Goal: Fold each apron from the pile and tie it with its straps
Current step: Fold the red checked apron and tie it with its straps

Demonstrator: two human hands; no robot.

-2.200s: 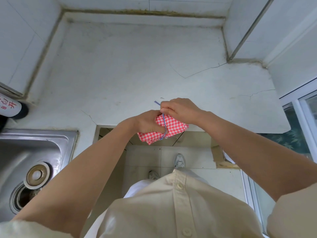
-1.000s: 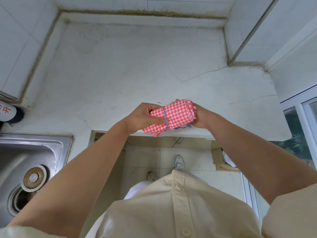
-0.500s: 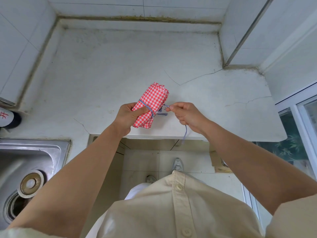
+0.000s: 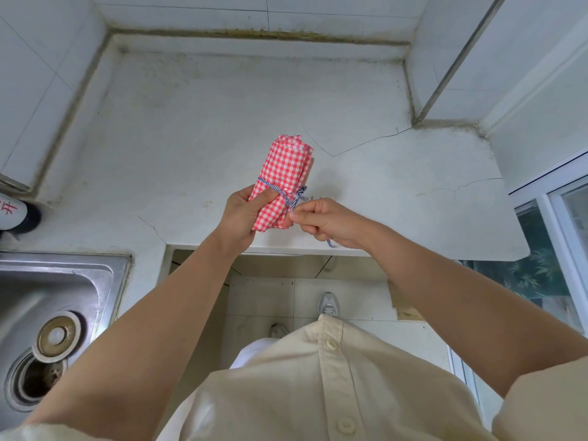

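A red-and-white checked apron (image 4: 286, 173), folded into a tight roll, is held up over the white countertop (image 4: 197, 128), pointing away from me. My left hand (image 4: 240, 218) grips its near end, thumb on top. A blue-and-white striped strap (image 4: 286, 195) runs round the roll's middle. My right hand (image 4: 327, 222) pinches the strap just right of the roll, and the strap's loose end hangs out below that hand. No pile of aprons is in view.
A steel sink (image 4: 47, 313) with an open drain lies at the lower left. A dark bottle with a white label (image 4: 16, 214) stands at the left edge. Tiled walls close the counter at the back, left and right; a window frame (image 4: 560, 218) is at the right.
The roll was turned from lying sideways between both hands to pointing away from me. My right hand let go of the roll's end and took the strap, then drew in closer to the roll.
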